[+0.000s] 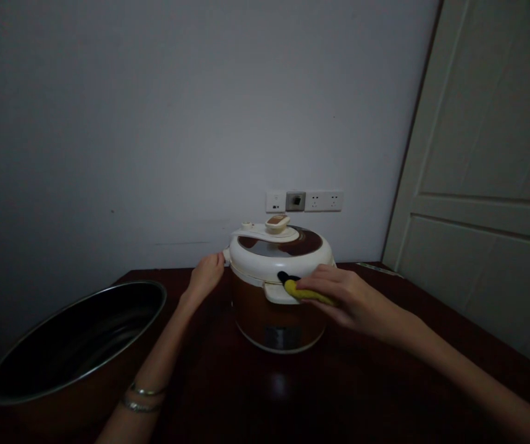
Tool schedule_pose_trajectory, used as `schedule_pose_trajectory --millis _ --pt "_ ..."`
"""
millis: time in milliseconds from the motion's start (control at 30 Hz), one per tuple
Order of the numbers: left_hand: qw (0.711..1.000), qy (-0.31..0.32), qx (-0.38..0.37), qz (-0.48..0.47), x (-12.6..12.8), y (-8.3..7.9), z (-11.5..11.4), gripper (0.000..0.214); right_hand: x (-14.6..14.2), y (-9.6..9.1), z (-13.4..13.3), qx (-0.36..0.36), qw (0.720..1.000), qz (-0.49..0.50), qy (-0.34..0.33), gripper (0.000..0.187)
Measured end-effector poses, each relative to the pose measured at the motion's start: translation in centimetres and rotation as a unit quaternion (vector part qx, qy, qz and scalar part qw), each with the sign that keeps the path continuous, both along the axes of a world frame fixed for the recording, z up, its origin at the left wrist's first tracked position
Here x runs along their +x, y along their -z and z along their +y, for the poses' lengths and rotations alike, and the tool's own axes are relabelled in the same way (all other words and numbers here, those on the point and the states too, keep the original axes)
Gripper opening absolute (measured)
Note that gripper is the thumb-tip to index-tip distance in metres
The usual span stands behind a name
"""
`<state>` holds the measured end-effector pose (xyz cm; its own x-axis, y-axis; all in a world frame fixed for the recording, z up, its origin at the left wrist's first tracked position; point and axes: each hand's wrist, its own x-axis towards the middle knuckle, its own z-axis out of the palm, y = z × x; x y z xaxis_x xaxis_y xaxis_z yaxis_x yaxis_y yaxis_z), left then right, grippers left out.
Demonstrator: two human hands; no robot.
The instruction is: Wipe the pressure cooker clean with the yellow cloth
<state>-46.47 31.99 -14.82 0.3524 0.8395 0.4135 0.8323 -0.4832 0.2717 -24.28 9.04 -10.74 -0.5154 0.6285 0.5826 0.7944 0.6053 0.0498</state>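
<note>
An electric pressure cooker point(279, 320) with a white lid rim and a brown body stands on the dark table, its lid point(313, 242) on. My left hand point(206, 275) is closed around the small white handle point(226, 254) at the cooker's left side. In my right hand point(339, 296) is a yellow and black sponge or cloth point(308, 292); its exact kind is hard to make out. The sponge or cloth touches the white front handle point(276, 292), just below the lid rim. My right fingers hide part of it.
A large inner pot point(84, 373) with a dark inside and a metal rim sits at the left. Behind the cooker, wall sockets point(322, 201) are set in the pale wall. A light panelled door point(487, 203) is on the right. The dark red table point(269, 401) reaches the wall.
</note>
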Motion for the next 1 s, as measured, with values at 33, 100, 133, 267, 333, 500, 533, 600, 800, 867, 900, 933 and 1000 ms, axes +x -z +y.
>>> schedule_pose_trajectory --millis 33,100,133,267,333,500,533,600,800,867,900,933,1000 --pt "1.0 0.003 0.002 0.003 0.1 0.0 0.0 0.047 -0.2 -0.1 0.0 0.0 1.0 -0.006 0.007 0.023" --pt "1.0 0.002 0.006 0.008 0.2 0.0 0.0 0.047 -1.2 -0.2 0.5 0.003 1.0 -0.022 0.016 0.022" --pt "1.0 -0.001 0.007 0.01 0.2 0.0 0.0 0.047 -1.9 -0.3 1.0 0.002 0.999 -0.029 0.016 0.021" --pt "1.0 -0.011 0.009 0.016 0.3 0.1 -0.2 0.049 -4.2 -0.1 3.3 0.013 0.999 -0.045 0.001 0.02" --pt "1.0 -0.02 0.005 0.019 0.2 0.0 -0.2 0.05 -4.5 0.5 3.8 0.044 0.998 -0.04 -0.005 0.02" --pt "0.999 -0.027 0.002 0.027 0.1 -0.2 -0.3 0.047 -3.4 2.6 3.0 0.136 0.99 -0.013 -0.027 0.024" --pt "0.999 -0.028 0.004 0.027 0.1 -0.2 -0.3 0.047 -3.1 2.9 2.7 0.15 0.988 -0.013 -0.029 0.025" --pt "0.999 -0.028 0.009 0.027 0.1 -0.2 -0.5 0.048 -2.1 3.7 2.0 0.171 0.985 -0.015 -0.029 0.028" --pt "0.995 -0.053 0.086 0.0 -0.7 -1.6 -2.7 0.045 1.0 6.5 0.5 0.277 0.961 0.013 0.01 0.046" --pt "0.994 0.035 0.101 -0.01 -1.3 -2.8 -4.3 0.04 0.6 7.2 0.6 0.314 0.949 0.004 0.027 0.047" --pt "0.989 0.122 0.081 -0.004 -1.5 -3.4 -5.3 0.036 0.1 7.5 0.7 0.325 0.945 -0.01 0.034 0.044" --pt "0.977 0.207 0.05 0.005 -1.7 -3.9 -6.3 0.033 -0.6 7.6 1.0 0.333 0.942 -0.027 0.039 0.041" --pt "0.951 0.309 0.011 0.021 -1.7 -4.5 -8.2 0.025 -2.3 7.5 1.7 0.337 0.938 -0.068 0.042 0.036"
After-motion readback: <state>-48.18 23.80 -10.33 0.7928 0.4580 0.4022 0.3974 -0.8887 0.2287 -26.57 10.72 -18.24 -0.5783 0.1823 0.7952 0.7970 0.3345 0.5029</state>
